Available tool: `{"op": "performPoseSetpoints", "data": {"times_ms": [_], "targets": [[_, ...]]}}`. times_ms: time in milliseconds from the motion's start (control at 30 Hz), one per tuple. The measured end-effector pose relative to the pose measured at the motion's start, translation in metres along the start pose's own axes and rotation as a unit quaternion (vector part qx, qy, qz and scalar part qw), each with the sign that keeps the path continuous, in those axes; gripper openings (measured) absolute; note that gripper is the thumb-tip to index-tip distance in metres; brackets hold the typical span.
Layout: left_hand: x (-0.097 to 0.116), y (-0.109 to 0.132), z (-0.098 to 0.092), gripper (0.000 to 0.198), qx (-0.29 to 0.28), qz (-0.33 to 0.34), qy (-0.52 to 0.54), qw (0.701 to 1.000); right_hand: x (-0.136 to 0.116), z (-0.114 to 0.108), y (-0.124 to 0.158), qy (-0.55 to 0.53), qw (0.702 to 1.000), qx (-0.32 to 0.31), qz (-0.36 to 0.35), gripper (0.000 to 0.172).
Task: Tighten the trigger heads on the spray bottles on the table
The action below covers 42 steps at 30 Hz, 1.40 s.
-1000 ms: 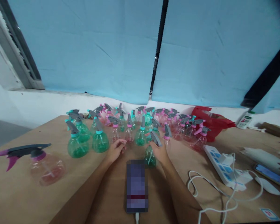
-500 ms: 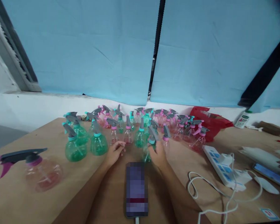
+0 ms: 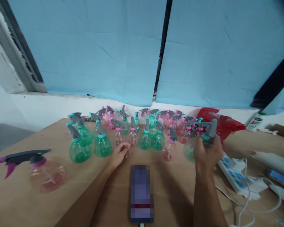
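Observation:
A green spray bottle with a grey trigger head is in my right hand, whose fingers are wrapped round its neck, out to the right. My left hand rests on the table with loosely bent fingers, holding nothing. Just behind it stand pink-collared clear bottles, the nearest being a spray bottle with a little pink liquid. Left of that hand is a green spray bottle. Between my hands stand another green bottle and a pink one.
Several more pink and green spray bottles fill the back of the table. A large pink spray bottle is at front left. A phone lies in front of me. To the right are a power strip with cables, a red bag and a white bottle.
My right hand has moved right with a green spray bottle, away from the row in front of me. My left hand has stayed in about the same place. The view has shifted slightly.

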<state>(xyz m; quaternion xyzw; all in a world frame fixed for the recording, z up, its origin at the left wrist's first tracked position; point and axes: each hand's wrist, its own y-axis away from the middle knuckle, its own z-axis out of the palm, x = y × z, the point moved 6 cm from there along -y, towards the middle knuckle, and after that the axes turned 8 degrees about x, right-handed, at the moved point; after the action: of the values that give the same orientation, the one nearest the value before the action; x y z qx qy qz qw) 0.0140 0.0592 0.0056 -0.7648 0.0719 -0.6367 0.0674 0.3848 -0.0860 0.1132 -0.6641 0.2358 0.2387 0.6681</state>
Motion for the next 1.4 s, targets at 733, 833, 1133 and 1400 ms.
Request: {"op": "performPoseSetpoints", "data": {"times_ms": [733,833,1133,1400], "targets": [[-0.004,0.001,0.001,0.040,0.000,0.006,0.029,1.000,-0.001,0.031,0.036,-0.092,0.993,-0.020,-0.066,0.085],[-0.004,0.001,0.001,0.041,0.002,0.008,0.030,1.000,-0.032,0.032,0.047,-0.160,0.975,-0.059,-0.142,0.073],[-0.004,0.002,0.002,0.036,-0.009,0.006,0.017,1.000,-0.034,0.067,0.078,-0.168,0.963,-0.205,-0.050,0.063],[-0.010,-0.002,0.004,0.039,-0.009,0.011,0.019,1.000,-0.030,0.070,0.079,-0.185,0.958,-0.219,0.018,0.056]]}}
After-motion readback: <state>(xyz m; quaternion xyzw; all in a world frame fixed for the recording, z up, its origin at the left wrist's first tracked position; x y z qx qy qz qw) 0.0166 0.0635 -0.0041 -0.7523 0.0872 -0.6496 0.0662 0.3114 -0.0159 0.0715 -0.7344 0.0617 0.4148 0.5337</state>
